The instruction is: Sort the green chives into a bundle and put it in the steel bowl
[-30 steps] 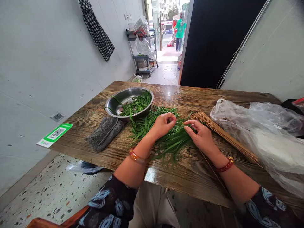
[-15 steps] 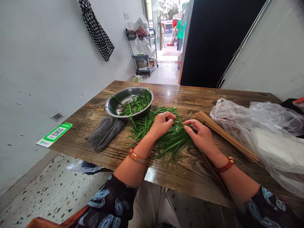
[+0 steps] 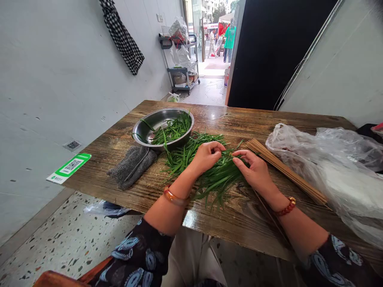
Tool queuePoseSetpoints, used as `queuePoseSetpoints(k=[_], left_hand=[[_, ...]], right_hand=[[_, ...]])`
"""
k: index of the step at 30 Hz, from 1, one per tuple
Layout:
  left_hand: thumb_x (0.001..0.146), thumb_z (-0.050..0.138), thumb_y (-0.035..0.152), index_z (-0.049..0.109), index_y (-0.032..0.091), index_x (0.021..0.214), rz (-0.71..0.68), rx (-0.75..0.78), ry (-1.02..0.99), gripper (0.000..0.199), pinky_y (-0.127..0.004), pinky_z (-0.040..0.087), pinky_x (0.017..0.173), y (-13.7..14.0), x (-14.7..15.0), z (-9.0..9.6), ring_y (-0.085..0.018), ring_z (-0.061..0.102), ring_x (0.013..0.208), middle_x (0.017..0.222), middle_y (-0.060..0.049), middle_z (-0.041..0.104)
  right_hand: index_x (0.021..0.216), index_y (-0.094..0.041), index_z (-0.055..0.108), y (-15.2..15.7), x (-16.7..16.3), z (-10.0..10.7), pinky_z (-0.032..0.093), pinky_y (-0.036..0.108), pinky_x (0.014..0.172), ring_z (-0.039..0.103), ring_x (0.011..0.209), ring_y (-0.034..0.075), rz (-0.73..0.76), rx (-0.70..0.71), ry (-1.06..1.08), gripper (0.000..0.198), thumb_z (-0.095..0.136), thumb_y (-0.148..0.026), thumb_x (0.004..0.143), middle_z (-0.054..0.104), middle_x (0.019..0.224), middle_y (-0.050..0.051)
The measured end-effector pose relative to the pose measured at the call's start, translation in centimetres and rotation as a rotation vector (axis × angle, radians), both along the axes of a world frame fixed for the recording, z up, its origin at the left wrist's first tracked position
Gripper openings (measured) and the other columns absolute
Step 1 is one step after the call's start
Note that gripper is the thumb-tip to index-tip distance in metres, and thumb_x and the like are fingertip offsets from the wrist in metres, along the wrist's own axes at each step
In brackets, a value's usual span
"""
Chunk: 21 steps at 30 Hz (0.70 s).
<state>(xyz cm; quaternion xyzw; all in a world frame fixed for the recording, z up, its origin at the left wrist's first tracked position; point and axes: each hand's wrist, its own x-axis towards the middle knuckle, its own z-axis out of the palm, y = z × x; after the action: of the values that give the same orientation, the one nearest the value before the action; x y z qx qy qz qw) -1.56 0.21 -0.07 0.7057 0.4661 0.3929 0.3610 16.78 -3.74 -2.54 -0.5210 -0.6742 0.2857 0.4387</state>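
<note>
A loose heap of long green garlic chives (image 3: 218, 179) lies on the wooden table in front of me. Over its top edge, my left hand (image 3: 208, 155) is closed in a pinch at the stem ends of some chives. My right hand (image 3: 253, 169) is closed just to the right, thumb and forefinger around chive stems and a thin bamboo skewer (image 3: 271, 215). That skewer runs from under the palm toward the table's near edge; its upper part is mostly hidden by fingers and leaves. A small gap separates the two sets of fingertips.
Behind the heap stands a steel bowl (image 3: 140, 127) with more chives. A grey knit cloth (image 3: 131, 167) lies left of it. To the right are a bundle of bamboo skewers (image 3: 287, 173) and clear plastic bags (image 3: 335, 167). A green-and-white code card (image 3: 70, 167) sits at the left edge.
My left hand has shifted slightly right, closer to the right hand. The right hand stays nearly in place. Outside the doorway, a person in the distance has moved.
</note>
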Motion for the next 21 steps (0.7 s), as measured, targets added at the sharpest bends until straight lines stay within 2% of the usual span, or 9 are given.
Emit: queuePoseSetpoints(k=[5,16,21], left_hand=[[0.072,0.050,0.010,0.069,0.012,0.081,-0.017,-0.001,0.015,0.021,-0.018,0.037,0.053,0.13,0.03,-0.29,-0.008,0.049,0.054,0.061,0.002,0.058],[0.071,0.049,0.008,0.069,0.012,0.082,0.030,0.033,0.005,0.023,-0.019,0.038,0.054,0.26,0.03,-0.39,-0.008,0.049,0.055,0.060,0.002,0.057],[0.073,0.049,0.009,0.069,0.012,0.082,0.001,0.026,0.013,0.022,-0.019,0.036,0.053,0.12,0.15,-0.39,-0.008,0.047,0.054,0.060,0.003,0.055]], right_hand=[[0.099,-0.020,0.067,0.00,0.01,0.04,0.043,0.030,0.067,0.057,0.070,0.017,0.000,0.002,-0.013,0.026,0.056,-0.040,0.086,0.066,0.079,0.003],[0.099,-0.020,0.067,-0.13,-0.10,0.19,0.046,0.032,0.076,0.062,0.082,0.020,-0.002,-0.007,-0.003,0.025,0.058,-0.039,0.086,0.070,0.092,0.006],[0.099,-0.019,0.067,-0.07,-0.11,0.16,0.045,0.031,0.074,0.061,0.079,0.019,0.001,-0.003,-0.011,0.025,0.057,-0.039,0.086,0.070,0.089,0.005]])
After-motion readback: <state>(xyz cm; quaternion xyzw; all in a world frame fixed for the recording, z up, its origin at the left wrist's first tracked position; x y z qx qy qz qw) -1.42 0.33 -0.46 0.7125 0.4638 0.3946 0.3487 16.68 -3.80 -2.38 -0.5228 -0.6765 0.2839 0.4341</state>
